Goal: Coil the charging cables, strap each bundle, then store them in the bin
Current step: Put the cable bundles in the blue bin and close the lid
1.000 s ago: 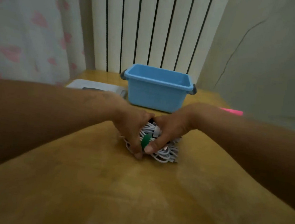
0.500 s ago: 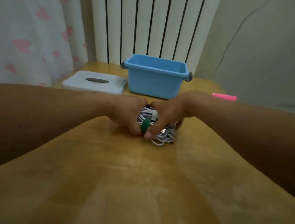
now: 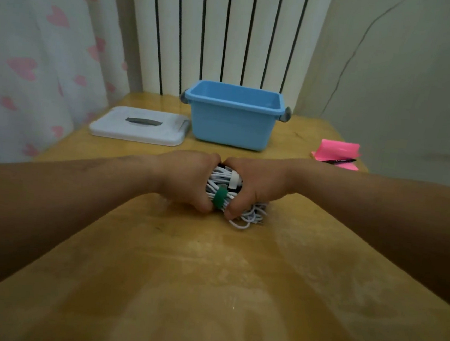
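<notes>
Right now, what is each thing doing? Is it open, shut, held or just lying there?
left hand: grips the cable bundle.
right hand: grips the cable bundle too.
cable bundle: coiled, held between both hands.
green strap: wrapped round the bundle; fastened or not, cannot tell.
blue bin: upright, open, lid off.
white lid: flat on the table beside the bin.
pen: lying on the pink notes.

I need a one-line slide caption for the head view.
Left hand and right hand grip a white cable bundle with a green strap, near the blue bin on the table.
</notes>
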`<state>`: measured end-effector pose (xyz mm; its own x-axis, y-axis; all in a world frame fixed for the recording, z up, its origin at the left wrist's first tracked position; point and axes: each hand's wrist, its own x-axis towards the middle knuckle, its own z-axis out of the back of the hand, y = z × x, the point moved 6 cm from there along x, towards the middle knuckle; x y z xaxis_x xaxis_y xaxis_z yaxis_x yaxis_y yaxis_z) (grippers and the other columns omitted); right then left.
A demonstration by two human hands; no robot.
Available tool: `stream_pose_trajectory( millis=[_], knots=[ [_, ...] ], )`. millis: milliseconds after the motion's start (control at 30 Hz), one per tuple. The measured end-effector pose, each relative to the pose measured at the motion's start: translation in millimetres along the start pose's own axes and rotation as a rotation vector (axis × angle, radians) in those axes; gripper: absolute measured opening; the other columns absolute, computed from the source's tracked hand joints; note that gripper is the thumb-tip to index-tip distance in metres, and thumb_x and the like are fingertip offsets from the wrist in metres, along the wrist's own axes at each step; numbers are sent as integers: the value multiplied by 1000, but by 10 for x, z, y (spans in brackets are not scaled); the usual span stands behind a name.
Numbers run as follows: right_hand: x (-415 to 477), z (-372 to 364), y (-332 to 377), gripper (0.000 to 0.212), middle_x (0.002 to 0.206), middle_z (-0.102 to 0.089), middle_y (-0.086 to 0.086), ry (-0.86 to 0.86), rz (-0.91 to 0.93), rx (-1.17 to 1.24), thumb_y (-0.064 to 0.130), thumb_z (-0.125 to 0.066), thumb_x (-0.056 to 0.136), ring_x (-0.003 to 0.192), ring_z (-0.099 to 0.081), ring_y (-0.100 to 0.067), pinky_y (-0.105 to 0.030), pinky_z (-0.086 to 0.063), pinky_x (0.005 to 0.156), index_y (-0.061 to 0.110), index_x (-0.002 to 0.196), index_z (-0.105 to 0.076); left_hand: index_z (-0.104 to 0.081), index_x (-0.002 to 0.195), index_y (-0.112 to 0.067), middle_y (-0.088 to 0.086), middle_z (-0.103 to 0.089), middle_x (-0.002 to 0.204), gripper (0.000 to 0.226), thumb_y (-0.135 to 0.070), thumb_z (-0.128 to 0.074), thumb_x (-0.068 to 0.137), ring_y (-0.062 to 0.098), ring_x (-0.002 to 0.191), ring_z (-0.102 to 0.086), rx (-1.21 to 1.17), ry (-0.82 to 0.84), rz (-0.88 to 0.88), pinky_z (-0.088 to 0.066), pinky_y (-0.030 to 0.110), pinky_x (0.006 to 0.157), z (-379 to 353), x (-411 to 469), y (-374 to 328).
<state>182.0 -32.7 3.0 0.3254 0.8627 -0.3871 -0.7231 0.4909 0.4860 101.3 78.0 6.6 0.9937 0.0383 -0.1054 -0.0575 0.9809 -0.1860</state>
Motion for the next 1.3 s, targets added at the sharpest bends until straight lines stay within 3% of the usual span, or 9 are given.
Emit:
stream_pose_trajectory(
  millis=[167, 300, 500, 767, 867, 967, 1067, 1167, 1300],
  knots=[
    [-307, -187, 69, 82, 117, -63, 13, -152, 80, -119, 49, -97, 60, 99, -69, -8, -35, -64, 85, 36, 127, -50, -52, 127, -40, -16, -66, 107, 75, -57, -87, 64, 7, 92, -66, 69, -95, -15, -62, 36, 82, -105, -288, -146],
    [-281, -85, 76, 78, 112, -70, 15, -104, 92, -76, 50, -96, 61, 98, -71, -5, -36, -64, 87, 40, 123, -51, -53, 131, -40, -15, -69, 112, 78, -53, -91, 65, 7, 94, -67, 28, -65, -34, -62, 36, 85, -5, -223, -155],
    [-261, 869, 219, 75, 110, -71, 13, -290, 160, -204, 43, -95, 65, 96, -71, -7, -35, -63, 86, 37, 126, -52, -53, 130, -39, -17, -66, 108, 73, -47, -93, 70, 5, 94, -66, 56, -288, -96, -59, 27, 79, 805, 137, -107],
    [118, 2238, 170, 96, 120, -50, 3, -646, 94, -542, 53, -95, 58, 98, -62, -16, -35, -58, 84, 31, 138, -46, -52, 137, -30, -5, -65, 117, 87, -51, -92, 62, 20, 96, -65, 240, -623, -107, -61, 45, 83, 1800, 1175, 217],
    [499, 2387, -72, 90, 117, -55, 5, -614, 55, -508, 54, -95, 54, 95, -65, -14, -35, -60, 83, 31, 130, -50, -53, 135, -30, -7, -65, 114, 84, -46, -94, 63, 18, 94, -66, 211, -564, -104, -61, 43, 83, 1801, 1555, 404],
    [881, 2398, -362, 96, 118, -68, 4, -433, -1, -307, 57, -97, 51, 99, -73, -16, -41, -65, 85, 31, 131, -49, -51, 136, -32, -8, -66, 115, 80, -41, -95, 70, 14, 99, -65, 118, -333, -68, -60, 39, 89, 1637, 1892, 603],
    [1024, 2264, -542, 90, 131, -65, 0, -260, -96, -130, 54, -91, 76, 114, -69, -19, -42, -59, 102, 30, 147, -43, -55, 130, -34, -6, -68, 118, 59, -47, -87, 82, 14, 104, -66, 68, -60, 10, -57, 41, 96, 1388, 2097, 823],
    [1112, 2051, -627, 71, 148, -57, 4, -195, -144, -291, 64, -65, 95, 129, -59, -18, -45, -45, 117, 35, 156, -42, -59, 134, -34, -3, -69, 127, 43, -56, -70, 98, 14, 108, -65, 143, 65, 54, -54, 42, 100, 1174, 2214, 965],
    [1193, 2014, -624, 74, 166, -41, 5, -215, -205, -512, 75, -46, 99, 149, -42, -21, -49, -27, 127, 42, 163, -31, -37, 164, -35, 0, -54, 156, 73, -57, -66, 101, 21, 136, -55, 179, 153, 116, -41, 49, 120, 1191, 2206, 944]
  ],
)
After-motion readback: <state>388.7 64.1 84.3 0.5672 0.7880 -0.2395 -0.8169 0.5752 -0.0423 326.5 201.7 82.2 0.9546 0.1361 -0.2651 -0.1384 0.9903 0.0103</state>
